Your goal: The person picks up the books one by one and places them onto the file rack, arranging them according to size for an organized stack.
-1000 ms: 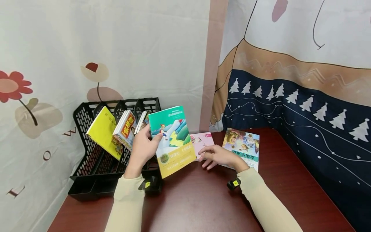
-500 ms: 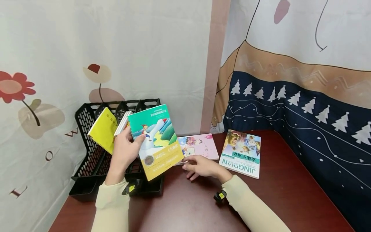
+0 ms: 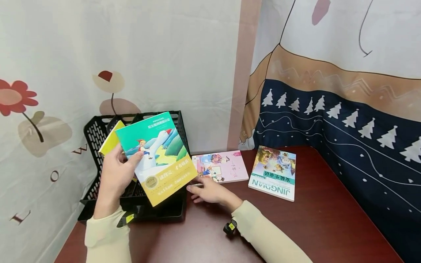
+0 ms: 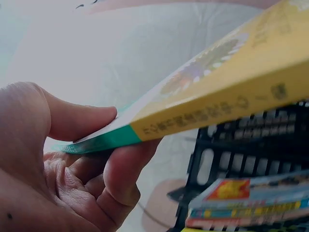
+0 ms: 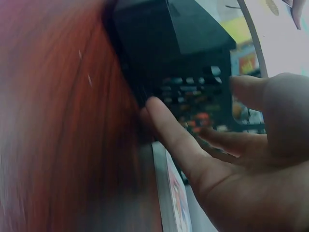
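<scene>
A paperback book (image 3: 158,157) with a green top and yellow lower band is held tilted in front of the black file rack (image 3: 179,126). My left hand (image 3: 115,173) pinches it by its left edge, thumb on the cover and fingers behind. The left wrist view shows the book's spine (image 4: 193,118) between thumb and fingers. My right hand (image 3: 210,191) holds nothing, its fingers spread loosely by the book's lower right corner. In the right wrist view its fingertips (image 5: 154,104) are close to the rack's side. A yellow book (image 3: 110,140) stands in the rack, partly hidden.
A pink book (image 3: 227,166) lies on the table against the back wall, right of the rack. Farther right lies another paperback (image 3: 273,173) with a picture cover. More books (image 4: 241,203) stand in the rack. The reddish-brown table (image 3: 329,219) meets fabric-covered walls.
My left hand has carried the green and yellow book leftward, so it now covers more of the rack. My right hand has followed leftward, away from the picture-cover paperback.
</scene>
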Available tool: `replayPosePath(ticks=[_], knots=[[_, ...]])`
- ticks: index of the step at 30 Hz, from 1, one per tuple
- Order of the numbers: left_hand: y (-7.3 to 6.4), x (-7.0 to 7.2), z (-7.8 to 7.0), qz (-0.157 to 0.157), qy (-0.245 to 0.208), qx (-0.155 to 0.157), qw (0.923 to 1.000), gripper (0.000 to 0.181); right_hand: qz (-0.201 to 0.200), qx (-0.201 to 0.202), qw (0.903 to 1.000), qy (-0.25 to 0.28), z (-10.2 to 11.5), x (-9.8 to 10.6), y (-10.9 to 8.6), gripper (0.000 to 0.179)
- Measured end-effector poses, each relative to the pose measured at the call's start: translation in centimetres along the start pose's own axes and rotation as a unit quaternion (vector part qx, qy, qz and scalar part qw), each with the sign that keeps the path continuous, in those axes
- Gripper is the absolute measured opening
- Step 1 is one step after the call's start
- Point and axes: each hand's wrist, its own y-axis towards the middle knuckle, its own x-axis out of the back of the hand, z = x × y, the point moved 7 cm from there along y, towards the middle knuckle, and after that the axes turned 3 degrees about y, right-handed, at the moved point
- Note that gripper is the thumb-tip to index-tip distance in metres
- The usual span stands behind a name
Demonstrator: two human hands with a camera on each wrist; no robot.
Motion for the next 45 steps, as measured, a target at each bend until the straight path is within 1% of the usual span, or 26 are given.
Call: replayPosePath(ticks=[3,6,9,11,14,16,18,22,24,25,29,31,32,38,42,45], knots=[[-0.1,1.2,0.7,-0.009,0.004,0.009,0.9999,0.050,-0.017,0.013,0.9997,-0.015,0.0,-0.9,0.7,0.062],[-0.2,2.1,1.3,-0.013,-0.001,0.016,0.9998,0.053,-0.055,0.019,0.9968,-0.055,-0.2,-1.3,1.3,0.070],[-0.4,2.9,2.0,-0.013,-0.012,0.024,0.9995,0.053,-0.094,0.007,0.9895,-0.110,-0.2,-1.3,1.6,0.077],[-0.6,3.5,2.4,-0.020,-0.014,0.031,0.9992,0.052,-0.114,-0.004,0.9833,-0.142,-0.2,-1.3,1.6,0.080],[-1.0,4.6,3.0,-0.032,0.002,0.045,0.9985,0.050,-0.129,-0.012,0.9759,-0.176,-0.1,-1.5,1.8,0.080],[-1.2,5.4,3.6,-0.041,0.016,0.057,0.9974,0.049,-0.136,-0.008,0.9723,-0.190,0.0,-1.6,1.9,0.079],[-1.5,6.3,4.1,-0.044,0.017,0.064,0.9968,0.047,-0.137,-0.003,0.9703,-0.199,0.1,-1.6,1.9,0.078],[-2.0,7.9,4.9,-0.053,-0.021,0.069,0.9959,0.039,-0.133,0.004,0.9695,-0.206,0.1,-1.8,2.0,0.076],[-2.3,8.7,5.3,-0.060,-0.061,0.080,0.9931,0.038,-0.130,0.005,0.9700,-0.205,0.1,-1.8,2.0,0.076],[-2.4,9.0,5.5,-0.065,-0.071,0.085,0.9917,0.038,-0.129,0.005,0.9705,-0.204,0.1,-1.8,2.0,0.075],[-2.8,10.2,6.2,-0.084,-0.049,0.110,0.9891,0.037,-0.124,0.005,0.9726,-0.197,0.1,-1.7,1.9,0.075],[-2.9,10.8,6.4,-0.094,-0.011,0.115,0.9889,0.036,-0.124,0.004,0.9725,-0.197,0.1,-1.7,1.8,0.076],[-2.9,11.1,6.5,-0.098,0.001,0.116,0.9883,0.036,-0.125,0.004,0.9727,-0.196,0.1,-1.7,1.8,0.076],[-3.3,12.8,7.1,-0.127,0.016,0.135,0.9826,0.032,-0.128,0.004,0.9721,-0.196,-0.2,-1.7,1.9,0.080],[-3.5,13.5,7.1,-0.145,0.048,0.147,0.9773,0.037,-0.131,0.007,0.9708,-0.201,-0.3,-1.7,2.0,0.078],[-3.5,13.7,6.8,-0.165,0.087,0.153,0.9704,0.042,-0.133,0.005,0.9703,-0.202,-0.2,-1.6,1.9,0.077]])
